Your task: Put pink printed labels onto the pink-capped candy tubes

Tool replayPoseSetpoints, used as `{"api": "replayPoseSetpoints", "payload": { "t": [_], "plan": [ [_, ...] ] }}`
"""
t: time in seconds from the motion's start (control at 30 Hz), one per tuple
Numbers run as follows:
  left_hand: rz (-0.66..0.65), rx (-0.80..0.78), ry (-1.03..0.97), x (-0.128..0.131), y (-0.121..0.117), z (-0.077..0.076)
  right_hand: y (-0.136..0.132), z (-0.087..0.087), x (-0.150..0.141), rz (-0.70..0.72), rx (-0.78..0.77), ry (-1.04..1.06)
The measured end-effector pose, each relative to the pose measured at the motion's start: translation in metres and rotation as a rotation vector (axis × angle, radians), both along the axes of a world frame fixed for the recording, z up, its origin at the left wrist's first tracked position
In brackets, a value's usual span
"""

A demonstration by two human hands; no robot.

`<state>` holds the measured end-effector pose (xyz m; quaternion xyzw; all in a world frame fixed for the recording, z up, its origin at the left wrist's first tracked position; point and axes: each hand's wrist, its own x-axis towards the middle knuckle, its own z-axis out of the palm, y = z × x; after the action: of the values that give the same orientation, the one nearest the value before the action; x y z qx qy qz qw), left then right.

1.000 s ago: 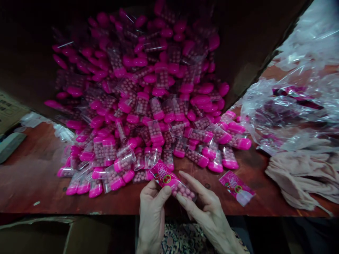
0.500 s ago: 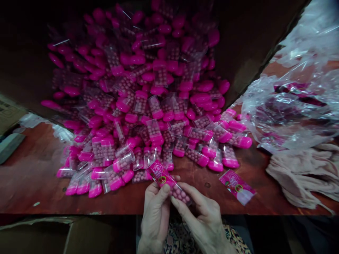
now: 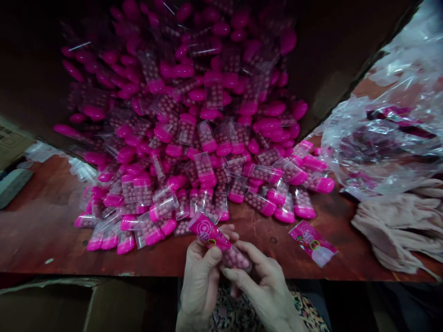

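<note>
My left hand [image 3: 202, 281] pinches a pink printed sleeve [image 3: 207, 233] between thumb and fingers, above the table's front edge. My right hand [image 3: 263, 281] is closed on a clear container of pink balls [image 3: 237, 258], thumb below and fingers behind it. Sleeve and container are in line and meet between the hands; whether the sleeve overlaps the container's end I cannot tell. Another flat printed sleeve [image 3: 312, 243] lies on the table to the right. Just beyond my hands spreads a heap of similar pink-capped containers [image 3: 204, 168].
A large dark cardboard box [image 3: 325, 60] surrounds the back of the heap. Crumpled clear plastic bags [image 3: 380, 152] and pale fabric gloves [image 3: 394, 230] lie on the right. A grey object [image 3: 15, 186] rests at the left of the wooden table [image 3: 44, 230]. Below is an open carton [image 3: 117, 304].
The view has shifted slightly. The sleeve and container remain in my hands, tilted a little differently, and the fingers of my left hand show more behind the sleeve.
</note>
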<state>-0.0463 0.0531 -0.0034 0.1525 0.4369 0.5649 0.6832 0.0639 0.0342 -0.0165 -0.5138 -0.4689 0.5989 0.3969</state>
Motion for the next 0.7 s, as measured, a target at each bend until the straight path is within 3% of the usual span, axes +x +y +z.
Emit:
{"api": "replayPoseSetpoints", "payload": {
  "t": [0.1, 0.3, 0.47, 0.63, 0.7],
  "plan": [
    [0.077, -0.055, 0.034, -0.001, 0.001, -0.002, 0.001, -0.002, -0.003, 0.121, 0.051, -0.026],
    [0.054, -0.130, 0.046, 0.009, -0.001, 0.001, -0.008, -0.003, -0.010, -0.002, 0.178, -0.167],
    [0.032, -0.130, 0.001, 0.014, -0.007, 0.004, -0.009, 0.000, -0.006, -0.055, 0.051, -0.094],
    [0.101, -0.096, 0.085, 0.008, -0.007, 0.007, 0.001, 0.005, -0.001, 0.161, -0.150, 0.217],
    [0.103, -0.075, 0.119, 0.006, -0.007, 0.008, 0.002, 0.006, -0.002, 0.178, -0.199, 0.329]
  ]
}}
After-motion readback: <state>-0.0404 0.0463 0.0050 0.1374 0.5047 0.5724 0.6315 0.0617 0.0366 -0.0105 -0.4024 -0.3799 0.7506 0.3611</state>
